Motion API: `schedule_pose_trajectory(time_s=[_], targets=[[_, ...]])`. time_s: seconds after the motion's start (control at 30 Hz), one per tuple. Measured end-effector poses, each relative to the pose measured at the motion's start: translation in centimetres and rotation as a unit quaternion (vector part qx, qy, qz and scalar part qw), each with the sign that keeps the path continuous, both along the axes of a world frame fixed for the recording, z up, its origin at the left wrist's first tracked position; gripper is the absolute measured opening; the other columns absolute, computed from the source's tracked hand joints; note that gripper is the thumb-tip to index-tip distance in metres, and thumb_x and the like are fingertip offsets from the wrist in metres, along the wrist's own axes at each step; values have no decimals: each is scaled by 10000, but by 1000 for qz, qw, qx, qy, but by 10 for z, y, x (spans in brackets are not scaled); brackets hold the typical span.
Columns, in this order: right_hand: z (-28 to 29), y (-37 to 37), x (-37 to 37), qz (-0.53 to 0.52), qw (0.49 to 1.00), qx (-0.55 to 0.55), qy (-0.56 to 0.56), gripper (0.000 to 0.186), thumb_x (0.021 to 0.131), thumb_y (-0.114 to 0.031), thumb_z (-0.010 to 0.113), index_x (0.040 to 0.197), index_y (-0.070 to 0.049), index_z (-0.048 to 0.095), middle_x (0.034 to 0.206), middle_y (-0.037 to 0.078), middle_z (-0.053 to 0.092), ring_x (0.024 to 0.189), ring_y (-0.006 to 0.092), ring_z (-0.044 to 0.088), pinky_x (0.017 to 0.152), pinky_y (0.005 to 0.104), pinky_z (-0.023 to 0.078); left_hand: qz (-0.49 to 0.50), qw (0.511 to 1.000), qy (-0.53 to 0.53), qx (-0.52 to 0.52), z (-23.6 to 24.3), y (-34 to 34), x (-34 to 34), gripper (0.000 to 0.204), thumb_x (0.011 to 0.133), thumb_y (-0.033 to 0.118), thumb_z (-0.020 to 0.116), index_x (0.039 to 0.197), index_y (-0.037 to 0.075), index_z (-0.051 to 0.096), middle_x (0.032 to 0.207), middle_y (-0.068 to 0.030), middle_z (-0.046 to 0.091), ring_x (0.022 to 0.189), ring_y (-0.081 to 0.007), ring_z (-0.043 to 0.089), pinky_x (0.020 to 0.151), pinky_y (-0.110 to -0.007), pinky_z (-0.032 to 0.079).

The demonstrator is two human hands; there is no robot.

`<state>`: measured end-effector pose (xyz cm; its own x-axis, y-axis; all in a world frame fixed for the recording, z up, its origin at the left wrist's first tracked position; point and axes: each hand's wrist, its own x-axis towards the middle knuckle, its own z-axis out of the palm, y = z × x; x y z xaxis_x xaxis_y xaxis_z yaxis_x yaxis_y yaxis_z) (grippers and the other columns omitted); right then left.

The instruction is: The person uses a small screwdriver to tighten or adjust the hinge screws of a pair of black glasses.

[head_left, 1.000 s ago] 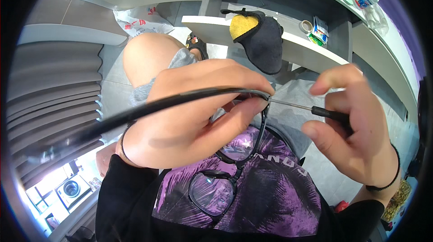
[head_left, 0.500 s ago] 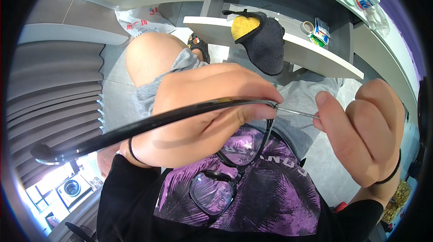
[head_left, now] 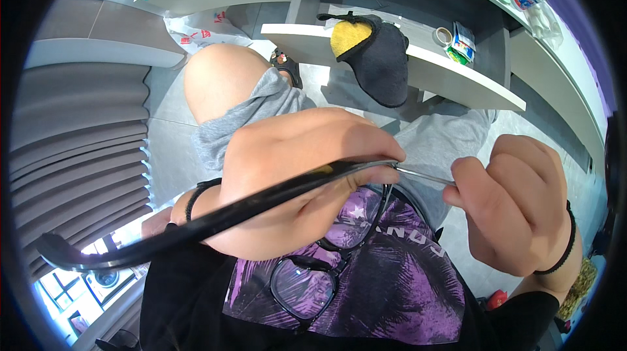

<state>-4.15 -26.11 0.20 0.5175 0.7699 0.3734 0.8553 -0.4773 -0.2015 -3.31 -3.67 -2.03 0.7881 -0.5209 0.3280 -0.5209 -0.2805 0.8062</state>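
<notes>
The left hand (head_left: 313,148) pinches the black glasses (head_left: 308,264) beside the hinge (head_left: 394,164), their long temple (head_left: 261,202) slanting lower left, while the right hand (head_left: 516,200) lies rightward, curled around a tool whose thin shaft (head_left: 424,176) points left to that hinge, and a pulled-out drawer (head_left: 470,83) ahead holds a tape roll (head_left: 450,38) and packets (head_left: 463,42).

There are two hands (head_left: 307,178) (head_left: 513,204), two wristbands (head_left: 572,240), one pair of glasses (head_left: 304,289), one screwdriver (head_left: 426,176) and one tape roll (head_left: 438,37).

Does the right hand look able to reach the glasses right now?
Probably yes: only a thin metal tool, gripped by the right hand, bridges the open gap to the glasses.
</notes>
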Motion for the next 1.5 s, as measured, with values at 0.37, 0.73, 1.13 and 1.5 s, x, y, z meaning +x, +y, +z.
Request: schedule_pose_trajectory(time_s=[0.37, 0.73, 1.13, 1.5], targets=[[18, 6, 3, -36, 966, 32, 254, 129, 718, -17, 651, 805, 23, 565, 561, 88, 510, 442, 219, 485, 443, 299, 375, 15, 999, -21, 34, -6, -3, -3, 197, 646, 56, 718, 801, -32, 633, 736, -113, 648, 614, -206, 622, 528, -257, 483], [27, 8, 10, -205, 815, 38, 541, 264, 840, -199, 590, 710, 31, 603, 573, 83, 564, 478, 127, 502, 455, 258, 365, -3, 1000, -2, 25, -7, -3, -2, 157, 677, -9, 687, 819, -33, 625, 762, -111, 646, 625, -198, 624, 532, -254, 491], [26, 10, 24, -272, 635, 52, 721, 372, 884, -254, 538, 639, 24, 579, 534, 6, 471, 475, 53, 398, 450, 209, 280, -1, 999, -18, 51, -8, -2, 0, 185, 653, -26, 673, 836, -18, 647, 760, -117, 647, 640, -217, 634, 544, -269, 494], [8, -1, 5, -96, 952, 74, 280, 301, 721, 113, 606, 957, -5, 463, 572, 47, 411, 463, 101, 389, 424, 260, 277, -1, 1000, 26, 18, -8, 0, 14, 139, 704, 27, 677, 832, -19, 647, 807, -104, 659, 712, -215, 628, 608, -270, 497]])
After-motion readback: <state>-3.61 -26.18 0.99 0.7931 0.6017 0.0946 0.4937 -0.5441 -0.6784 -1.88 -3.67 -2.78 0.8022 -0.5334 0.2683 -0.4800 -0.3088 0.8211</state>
